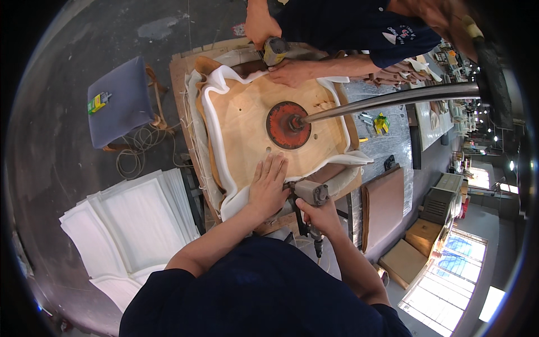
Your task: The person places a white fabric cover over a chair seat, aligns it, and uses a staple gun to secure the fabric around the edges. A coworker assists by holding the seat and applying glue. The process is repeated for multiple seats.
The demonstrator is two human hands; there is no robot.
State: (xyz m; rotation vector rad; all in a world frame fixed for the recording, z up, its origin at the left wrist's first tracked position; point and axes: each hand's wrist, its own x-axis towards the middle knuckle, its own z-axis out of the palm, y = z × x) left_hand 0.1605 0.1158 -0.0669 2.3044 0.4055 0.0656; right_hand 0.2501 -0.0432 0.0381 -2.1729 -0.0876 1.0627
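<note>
Two tan cardboard boxes (401, 263), contents hidden, stand at right. A squarish pale wooden panel (241, 129), edged with puckered white padding (234, 205), lies centrally beneath a round red metal plate (275, 126). The right hand (323, 216) grips a grey metal nail gun (311, 192) at its near edge; the left hand (269, 188) presses flat, fingers extended.

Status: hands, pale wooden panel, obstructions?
Left hand flat on pale wooden panel; right hand gripping grey pistol-shaped tool. White padding around panel. Possible obstructions: round red disc over panel's middle; co-worker's hands at far edge.
</note>
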